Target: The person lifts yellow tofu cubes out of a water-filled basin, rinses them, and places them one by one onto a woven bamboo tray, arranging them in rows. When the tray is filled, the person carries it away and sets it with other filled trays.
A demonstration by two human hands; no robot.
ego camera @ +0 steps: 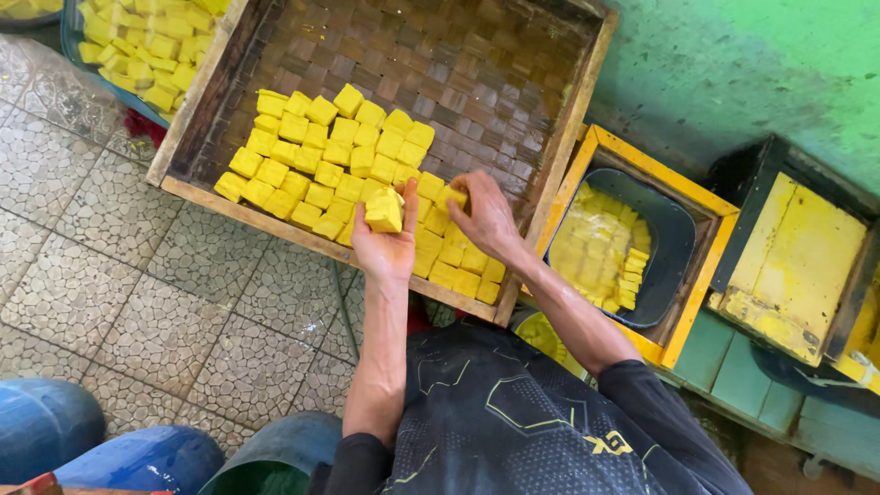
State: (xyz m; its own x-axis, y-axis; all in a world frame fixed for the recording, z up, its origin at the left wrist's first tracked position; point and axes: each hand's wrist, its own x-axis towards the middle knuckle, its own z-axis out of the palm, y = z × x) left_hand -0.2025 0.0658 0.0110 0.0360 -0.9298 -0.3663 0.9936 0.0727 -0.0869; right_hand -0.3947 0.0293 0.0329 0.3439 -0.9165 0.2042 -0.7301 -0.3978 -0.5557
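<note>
Yellow cubes [330, 156] lie in tight rows on the woven tray [477, 64], just beyond both hands. The left hand [387, 240] is cupped palm-up with its fingers curled around a small stack of cubes [383, 209], held just above the tray's near edge. Right beside it, the right hand [486, 215] lies palm-down over the rows, its fingertips pinching one cube [453, 195] that touches its neighbours. To the right of the right hand a dark tub [674, 234] of yellow liquid and more cubes sits inside a yellow wooden frame [706, 275]. Far beyond the left hand, another tub of cubes [151, 41] stands on the tiled floor [110, 275].
</note>
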